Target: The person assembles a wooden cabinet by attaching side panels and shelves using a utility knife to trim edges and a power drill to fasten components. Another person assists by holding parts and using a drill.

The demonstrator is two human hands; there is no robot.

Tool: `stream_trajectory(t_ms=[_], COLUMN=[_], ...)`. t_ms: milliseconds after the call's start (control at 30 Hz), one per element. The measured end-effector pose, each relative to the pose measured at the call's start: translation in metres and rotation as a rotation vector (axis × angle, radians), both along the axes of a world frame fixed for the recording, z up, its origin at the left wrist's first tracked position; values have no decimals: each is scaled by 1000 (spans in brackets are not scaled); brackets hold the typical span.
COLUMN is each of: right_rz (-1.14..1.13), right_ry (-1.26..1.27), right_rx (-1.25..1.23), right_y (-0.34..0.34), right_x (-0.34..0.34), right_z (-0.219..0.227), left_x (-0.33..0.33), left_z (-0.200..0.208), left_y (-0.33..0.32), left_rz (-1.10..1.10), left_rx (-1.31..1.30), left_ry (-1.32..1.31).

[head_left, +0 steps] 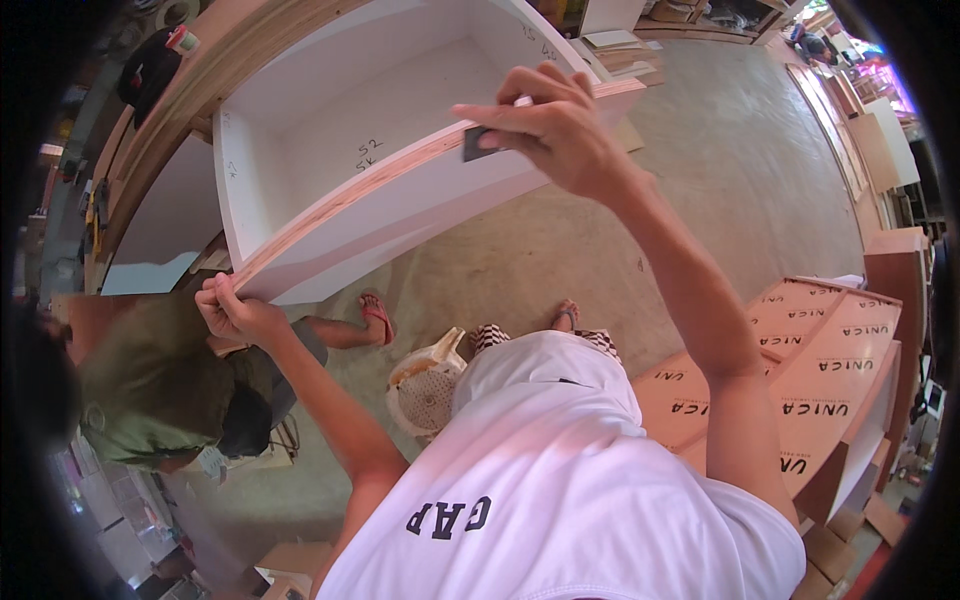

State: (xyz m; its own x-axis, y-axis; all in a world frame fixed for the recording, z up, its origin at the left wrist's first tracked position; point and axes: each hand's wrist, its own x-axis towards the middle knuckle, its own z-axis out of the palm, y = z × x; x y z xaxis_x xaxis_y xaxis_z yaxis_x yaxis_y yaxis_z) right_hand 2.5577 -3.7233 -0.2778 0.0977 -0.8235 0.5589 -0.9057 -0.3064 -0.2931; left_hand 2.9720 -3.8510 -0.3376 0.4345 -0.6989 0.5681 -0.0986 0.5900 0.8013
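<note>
In front of me a white drawer (pixel 340 110) juts out of a wooden cabinet frame (pixel 190 85), its front panel showing a bare plywood top edge (pixel 385 172). My left hand (pixel 235 308) is closed around the left end of that front panel. Farther right, my right hand (pixel 555 125) pinches a small dark grey flat piece (pixel 477 143) against the plywood edge; its exact kind is unclear. Something small and white shows between the fingers of this hand. Pencil-like marks appear on the drawer's inner faces.
A person in an olive shirt (pixel 150 380) crouches close by on the left. Near my feet stands a round, whitish perforated object (pixel 425 390). Film-covered panels (pixel 800 360) form a large box at right. More boards (pixel 620 60) lie beyond the drawer, over the concrete floor (pixel 720 150).
</note>
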Motion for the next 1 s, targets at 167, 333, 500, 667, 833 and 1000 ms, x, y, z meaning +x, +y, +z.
stream_trajectory(t_ms=[167,333,500,667,833,1000], right_rz=[-9,22,-113,-234,-308,-519], right_ry=[7,-317,-820,-1488,-1843,-1972], right_rx=[-6,165,151,22,183,171], right_y=[20,31,61,127,219,328], right_x=[-75,-148,-224,-264,-245,-205], right_z=[3,1,-34,-113,-234,-317], left_x=[11,19,10,-34,-46,-96], left_z=[-6,-9,18,84,106,126], left_y=[-4,-5,16,56,35,21], left_rz=[-57,-81,276,-173,-478,-735], left_rx=[-22,-10,-89,-174,93,127], left_ry=[-22,-49,-612,-1229,-1324,-1333])
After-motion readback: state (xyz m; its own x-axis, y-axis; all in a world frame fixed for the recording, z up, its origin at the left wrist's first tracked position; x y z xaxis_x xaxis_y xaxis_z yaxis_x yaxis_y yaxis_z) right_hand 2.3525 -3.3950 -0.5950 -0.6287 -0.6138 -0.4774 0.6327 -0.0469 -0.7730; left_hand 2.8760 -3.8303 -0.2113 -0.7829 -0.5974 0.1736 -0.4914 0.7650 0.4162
